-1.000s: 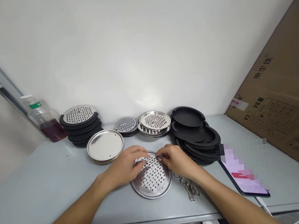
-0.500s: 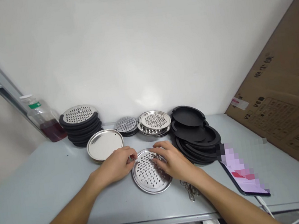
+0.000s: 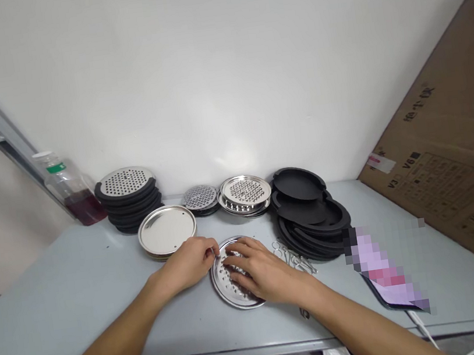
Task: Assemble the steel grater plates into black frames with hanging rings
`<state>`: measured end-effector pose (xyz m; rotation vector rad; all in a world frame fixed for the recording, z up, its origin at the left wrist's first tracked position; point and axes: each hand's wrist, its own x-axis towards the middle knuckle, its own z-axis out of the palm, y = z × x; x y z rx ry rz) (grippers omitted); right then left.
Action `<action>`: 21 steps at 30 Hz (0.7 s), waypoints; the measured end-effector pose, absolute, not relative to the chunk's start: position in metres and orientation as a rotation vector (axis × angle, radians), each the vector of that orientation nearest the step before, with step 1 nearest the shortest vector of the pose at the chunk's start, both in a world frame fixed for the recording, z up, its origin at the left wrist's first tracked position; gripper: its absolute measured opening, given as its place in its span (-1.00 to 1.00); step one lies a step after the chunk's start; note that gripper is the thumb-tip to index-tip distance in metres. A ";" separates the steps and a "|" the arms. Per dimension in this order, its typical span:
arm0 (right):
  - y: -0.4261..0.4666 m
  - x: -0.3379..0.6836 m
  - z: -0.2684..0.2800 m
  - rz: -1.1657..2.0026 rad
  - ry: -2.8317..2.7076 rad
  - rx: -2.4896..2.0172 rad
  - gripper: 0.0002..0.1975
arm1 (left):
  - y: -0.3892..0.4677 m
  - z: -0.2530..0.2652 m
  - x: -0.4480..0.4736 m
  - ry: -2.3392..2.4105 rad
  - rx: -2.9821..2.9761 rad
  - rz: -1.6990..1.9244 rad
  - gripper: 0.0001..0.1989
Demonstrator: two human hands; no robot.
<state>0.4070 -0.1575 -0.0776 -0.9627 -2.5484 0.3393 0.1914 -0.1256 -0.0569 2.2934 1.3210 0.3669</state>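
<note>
A round metal grater plate (image 3: 223, 285) with a raised rim and rows of holes lies on the table in front of me. At its left edge, my left hand (image 3: 192, 260) has thumb and fingers drawn together in a pinch; what is between them, if anything, is too small to make out. My right hand (image 3: 261, 268) reaches across the plate from the right, fingers apart over the holes, covering much of that side. Several small metal clips (image 3: 295, 258) lie just beyond my right wrist.
Plain metal discs (image 3: 166, 230) are stacked left of the grater plate. Behind stand a stack of black-rimmed graters (image 3: 129, 199), smaller graters (image 3: 200, 197), metal grater plates (image 3: 245, 191) and black round trays (image 3: 313, 219). A phone (image 3: 388, 279), bottle (image 3: 76, 194) and cardboard box (image 3: 452, 171) flank them.
My right hand has moved left and lower over the grater plate, exposing more clips behind its wrist. My left hand's fingertips have closed together at the rim.
</note>
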 end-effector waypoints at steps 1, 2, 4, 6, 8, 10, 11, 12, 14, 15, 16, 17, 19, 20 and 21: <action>-0.157 0.407 -0.077 0.340 -2.548 -0.963 -0.73 | -0.126 -0.057 0.192 1.325 2.299 0.374 -0.78; -0.157 0.407 -0.077 0.342 -2.549 -0.958 -0.73 | -0.126 -0.058 0.192 1.326 2.301 0.380 -0.78; -0.157 0.407 -0.078 0.349 -2.549 -0.946 -0.73 | -0.125 -0.059 0.192 1.315 2.287 0.375 -0.77; -0.157 0.407 -0.078 0.360 -2.548 -0.933 -0.73 | -0.125 -0.061 0.191 1.299 2.246 0.349 -0.78; -0.157 0.407 -0.078 0.373 -2.545 -0.921 -0.73 | -0.126 -0.063 0.190 1.292 2.219 0.332 -0.80; -0.157 0.407 -0.078 0.396 -2.535 -0.914 -0.69 | -0.126 -0.065 0.190 1.299 2.221 0.336 -0.79; -0.157 0.407 -0.078 0.410 -2.528 -0.915 -0.66 | -0.127 -0.066 0.190 1.306 2.226 0.343 -0.78; -0.157 0.407 -0.078 0.421 -2.523 -0.915 -0.64 | -0.127 -0.066 0.191 1.310 2.228 0.349 -0.77; -0.157 0.407 -0.078 0.429 -2.523 -0.916 -0.63 | -0.127 -0.068 0.191 1.313 2.218 0.353 -0.77; -0.157 0.407 -0.077 0.424 -2.527 -0.919 -0.64 | -0.127 -0.068 0.192 1.313 2.212 0.359 -0.77; -0.157 0.407 -0.077 0.418 -2.532 -0.921 -0.66 | -0.126 -0.068 0.192 1.311 2.204 0.364 -0.76; -0.158 0.406 -0.077 0.413 -2.536 -0.920 -0.68 | -0.126 -0.069 0.192 1.310 2.193 0.368 -0.76; -0.158 0.406 -0.076 0.416 -2.537 -0.908 -0.68 | -0.125 -0.069 0.192 1.304 2.158 0.366 -0.76; -0.158 0.406 -0.075 0.426 -2.535 -0.893 -0.67 | -0.124 -0.070 0.192 1.303 2.136 0.363 -0.76; -0.157 0.407 -0.075 0.437 -2.530 -0.875 -0.67 | -0.124 -0.070 0.192 1.301 2.117 0.357 -0.76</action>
